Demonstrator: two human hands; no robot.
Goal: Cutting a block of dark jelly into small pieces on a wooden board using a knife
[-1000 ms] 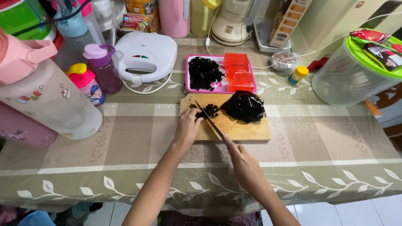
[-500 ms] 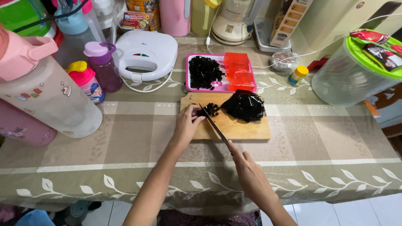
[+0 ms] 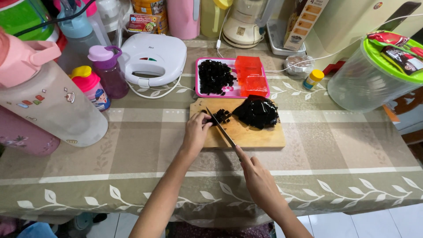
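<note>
A wooden cutting board [image 3: 260, 134] lies on the table. On it sit a large lump of black jelly [image 3: 257, 112] and a small heap of cut black jelly cubes [image 3: 221, 116]. My left hand [image 3: 195, 131] rests on the board's left end, fingers against the small heap. My right hand [image 3: 254, 174] grips the handle of a knife [image 3: 219, 127], whose blade slants up to the small heap. Behind the board a pink tray [image 3: 199, 79] holds black jelly cubes [image 3: 215, 76] and red jelly blocks [image 3: 251, 76].
A white sandwich maker [image 3: 153, 57], a purple bottle [image 3: 108, 71] and a big pink-lidded jug [image 3: 44, 99] stand at the left. A green-lidded clear container [image 3: 370, 75] and a small yellow-capped bottle [image 3: 313, 79] stand at the right. A blender [image 3: 244, 22] is at the back.
The knife blade and my right hand have shifted slightly over the small heap of jelly cubes; my left hand stays on the board.
</note>
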